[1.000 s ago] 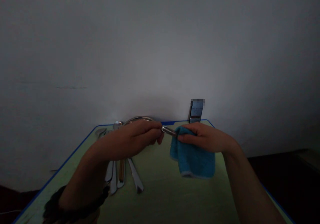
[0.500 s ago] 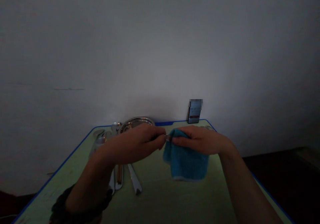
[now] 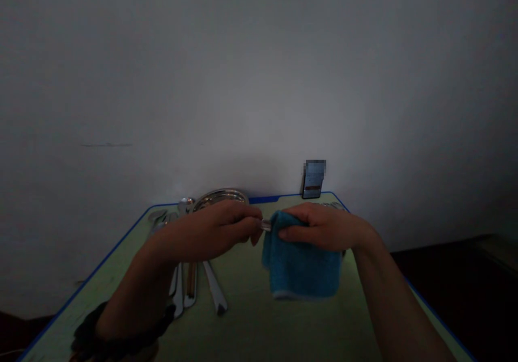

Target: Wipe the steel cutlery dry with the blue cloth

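Observation:
My left hand [image 3: 232,223] pinches the end of a thin shiny metal utensil [image 3: 266,225] between thumb and fingers. A blue towel [image 3: 305,273] is wrapped around the rest of it, hiding what kind of utensil it is. From above, my right hand [image 3: 324,224] is closed on the towel, thumb toward me, and the towel's lower part hangs down over the table. Below my left forearm lie several metal utensils with flat handles, one handle [image 3: 216,292] set apart at an angle. Brown chopsticks [image 3: 191,281] rest among them.
A round steel bowl or dish [image 3: 222,193] stands at the table's back edge, partly behind my left hand. A phone [image 3: 313,179] leans against the wall. More shiny utensils [image 3: 335,206] lie at the back right corner. The green table [image 3: 283,329] has a blue rim.
My left hand has shifted slightly left, away from the towel, so more of the metal shows between my hands. The towel hangs a little wider and lower.

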Demonstrator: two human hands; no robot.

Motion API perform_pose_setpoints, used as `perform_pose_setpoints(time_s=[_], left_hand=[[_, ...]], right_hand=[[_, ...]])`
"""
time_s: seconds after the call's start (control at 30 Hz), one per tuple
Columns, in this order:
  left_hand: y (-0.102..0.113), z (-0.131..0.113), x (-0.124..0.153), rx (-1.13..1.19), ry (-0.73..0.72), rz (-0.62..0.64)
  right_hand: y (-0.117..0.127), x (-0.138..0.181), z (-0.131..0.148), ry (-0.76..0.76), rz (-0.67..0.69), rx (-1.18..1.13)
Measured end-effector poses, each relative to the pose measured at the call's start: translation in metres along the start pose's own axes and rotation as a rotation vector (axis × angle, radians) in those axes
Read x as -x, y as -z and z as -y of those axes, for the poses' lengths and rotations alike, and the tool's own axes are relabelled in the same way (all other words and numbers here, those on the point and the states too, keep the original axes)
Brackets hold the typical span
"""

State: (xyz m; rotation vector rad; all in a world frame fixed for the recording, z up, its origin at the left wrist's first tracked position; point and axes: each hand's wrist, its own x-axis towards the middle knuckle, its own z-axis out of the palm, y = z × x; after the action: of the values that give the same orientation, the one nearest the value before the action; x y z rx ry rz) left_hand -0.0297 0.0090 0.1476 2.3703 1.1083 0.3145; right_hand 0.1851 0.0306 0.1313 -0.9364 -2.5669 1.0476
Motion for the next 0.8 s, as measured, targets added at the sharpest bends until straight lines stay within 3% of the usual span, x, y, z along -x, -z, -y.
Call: perform_pose_setpoints(time_s=[0.4,0.57,0.67,0.8], left_hand=[[0.003,-0.01,-0.003,-0.044,-0.053,0.094],[0.019,0.011,0.014,0.045,-0.024,-0.039],[0.027,0.027,0.029,0.147,0.031,-0.054],[0.03,0.035,0.04,0.217,0.098,-0.175]], right_hand=[[-0.003,-0.003,0.006,0.013,0.027,-0.058],[0.002,0.003,-0.001,-0.069,0.079,-0.121],[0.007,0.01,-0.013,-0.078,0.017,-0.149],[0.01,0.017,-0.024,-0.126,-0.042,-0.238]])
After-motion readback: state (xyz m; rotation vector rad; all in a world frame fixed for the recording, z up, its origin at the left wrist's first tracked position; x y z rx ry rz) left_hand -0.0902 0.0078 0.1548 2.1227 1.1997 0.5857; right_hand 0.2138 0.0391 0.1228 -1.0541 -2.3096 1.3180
